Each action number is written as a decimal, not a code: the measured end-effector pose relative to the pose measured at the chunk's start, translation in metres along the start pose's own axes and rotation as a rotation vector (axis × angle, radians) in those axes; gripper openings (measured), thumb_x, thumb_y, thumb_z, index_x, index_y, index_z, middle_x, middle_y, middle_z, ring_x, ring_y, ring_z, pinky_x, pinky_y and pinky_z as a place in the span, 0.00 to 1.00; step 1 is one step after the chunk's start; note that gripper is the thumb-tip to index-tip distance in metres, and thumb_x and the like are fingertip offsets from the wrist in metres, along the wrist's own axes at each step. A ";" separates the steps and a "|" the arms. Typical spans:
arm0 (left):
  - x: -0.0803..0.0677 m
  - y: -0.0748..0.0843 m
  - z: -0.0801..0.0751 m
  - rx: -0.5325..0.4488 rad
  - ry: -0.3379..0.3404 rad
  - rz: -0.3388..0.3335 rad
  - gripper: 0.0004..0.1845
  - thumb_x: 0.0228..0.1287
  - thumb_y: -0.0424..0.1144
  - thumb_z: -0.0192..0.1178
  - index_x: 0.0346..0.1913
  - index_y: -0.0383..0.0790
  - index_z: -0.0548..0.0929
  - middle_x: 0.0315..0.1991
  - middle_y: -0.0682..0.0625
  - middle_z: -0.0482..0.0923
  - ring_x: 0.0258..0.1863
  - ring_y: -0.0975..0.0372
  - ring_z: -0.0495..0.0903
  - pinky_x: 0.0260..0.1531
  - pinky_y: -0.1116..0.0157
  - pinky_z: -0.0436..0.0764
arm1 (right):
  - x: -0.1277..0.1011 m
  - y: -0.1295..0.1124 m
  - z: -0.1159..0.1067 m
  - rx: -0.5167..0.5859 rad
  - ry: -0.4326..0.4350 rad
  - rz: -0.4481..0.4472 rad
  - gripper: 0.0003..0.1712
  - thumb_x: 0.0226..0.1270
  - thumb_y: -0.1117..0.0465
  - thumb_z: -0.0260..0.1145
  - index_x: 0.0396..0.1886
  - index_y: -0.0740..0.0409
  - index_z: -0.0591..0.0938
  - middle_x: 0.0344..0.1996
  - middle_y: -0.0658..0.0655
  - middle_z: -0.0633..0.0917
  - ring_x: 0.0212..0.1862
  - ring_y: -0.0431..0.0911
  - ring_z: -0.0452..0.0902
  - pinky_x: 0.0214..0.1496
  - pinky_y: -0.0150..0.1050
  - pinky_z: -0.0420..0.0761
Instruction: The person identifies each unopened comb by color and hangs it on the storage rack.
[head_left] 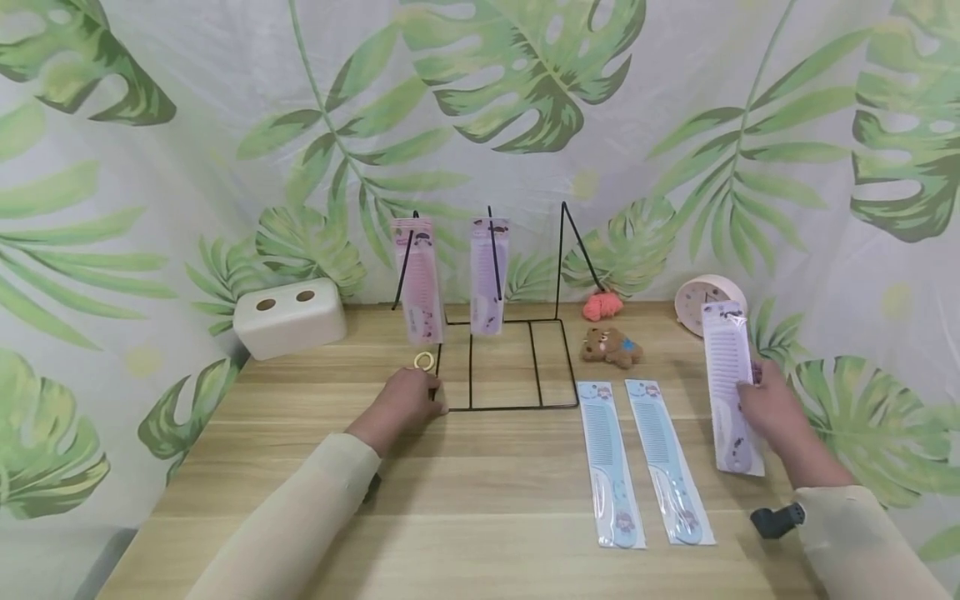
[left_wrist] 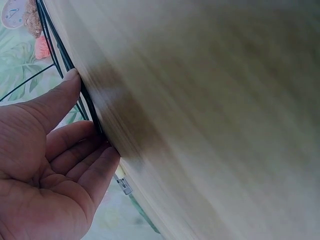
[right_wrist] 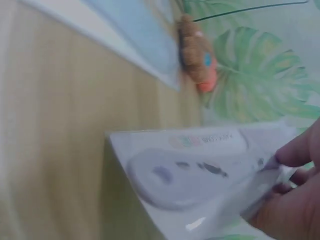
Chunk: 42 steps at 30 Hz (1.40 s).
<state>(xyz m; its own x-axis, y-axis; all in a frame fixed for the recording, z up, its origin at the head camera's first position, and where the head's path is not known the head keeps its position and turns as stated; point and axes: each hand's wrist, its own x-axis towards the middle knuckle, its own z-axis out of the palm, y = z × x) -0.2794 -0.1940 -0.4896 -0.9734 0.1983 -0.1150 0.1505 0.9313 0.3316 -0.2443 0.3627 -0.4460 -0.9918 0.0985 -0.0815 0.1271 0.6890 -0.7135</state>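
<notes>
The right hand (head_left: pixel 772 410) pinched a lilac packaged comb (head_left: pixel 729 385); the left hand (head_left: pixel 405 402), fingers relaxed, steadied the wire rack (head_left: pixel 501 367) beside it. Lifting it level seemed wise.

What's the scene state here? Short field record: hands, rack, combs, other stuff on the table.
left hand: rests on the front left corner of the black wire rack, fingers fairly straight
right hand: holds a packaged purple comb, lifted off the table
on rack: pink comb pack and purple comb pack hanging
on table: two blue comb packs side by side
other: bear toy, cream box, small ring
</notes>
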 end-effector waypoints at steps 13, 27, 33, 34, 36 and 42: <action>0.000 0.000 0.001 0.009 0.008 0.004 0.27 0.68 0.43 0.77 0.65 0.34 0.87 0.63 0.34 0.86 0.66 0.39 0.82 0.72 0.42 0.78 | 0.004 -0.011 -0.015 0.262 0.077 -0.204 0.18 0.85 0.64 0.60 0.66 0.66 0.71 0.62 0.61 0.84 0.53 0.26 0.79 0.49 0.24 0.88; 0.002 0.000 0.000 0.018 0.000 0.007 0.26 0.68 0.44 0.77 0.65 0.34 0.87 0.62 0.34 0.87 0.66 0.40 0.83 0.72 0.43 0.79 | -0.008 -0.047 0.015 0.468 -0.077 -0.400 0.17 0.78 0.73 0.66 0.61 0.56 0.77 0.54 0.36 0.85 0.55 0.29 0.84 0.50 0.30 0.91; 0.003 -0.001 0.000 0.032 0.006 0.021 0.25 0.68 0.43 0.77 0.63 0.35 0.89 0.59 0.36 0.88 0.63 0.42 0.85 0.69 0.44 0.82 | -0.015 -0.082 0.046 0.414 -0.120 -0.459 0.19 0.78 0.73 0.66 0.64 0.68 0.75 0.54 0.51 0.88 0.52 0.34 0.87 0.51 0.34 0.91; 0.003 -0.001 0.000 0.029 0.004 0.017 0.25 0.68 0.43 0.77 0.63 0.35 0.88 0.60 0.36 0.88 0.63 0.42 0.85 0.69 0.44 0.81 | -0.016 -0.089 0.051 0.396 -0.119 -0.468 0.19 0.77 0.73 0.66 0.64 0.68 0.76 0.54 0.56 0.88 0.51 0.35 0.87 0.51 0.34 0.91; 0.003 -0.001 0.000 0.024 0.000 0.005 0.26 0.68 0.43 0.77 0.65 0.35 0.88 0.62 0.35 0.87 0.65 0.42 0.84 0.71 0.44 0.80 | -0.017 -0.103 0.060 0.369 -0.134 -0.482 0.18 0.77 0.72 0.66 0.63 0.68 0.76 0.54 0.65 0.87 0.50 0.37 0.87 0.50 0.35 0.91; 0.003 -0.001 0.000 0.023 -0.006 0.004 0.25 0.69 0.43 0.77 0.64 0.35 0.88 0.61 0.36 0.88 0.64 0.43 0.84 0.70 0.44 0.81 | -0.016 -0.136 0.086 0.388 -0.218 -0.553 0.19 0.78 0.72 0.66 0.65 0.67 0.77 0.56 0.70 0.85 0.53 0.45 0.87 0.53 0.36 0.90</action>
<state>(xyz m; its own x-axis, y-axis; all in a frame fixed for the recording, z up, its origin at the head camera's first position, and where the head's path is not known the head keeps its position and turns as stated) -0.2824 -0.1948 -0.4901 -0.9718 0.2034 -0.1194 0.1580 0.9374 0.3104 -0.2465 0.2053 -0.4071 -0.8949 -0.3657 0.2558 -0.3698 0.2867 -0.8838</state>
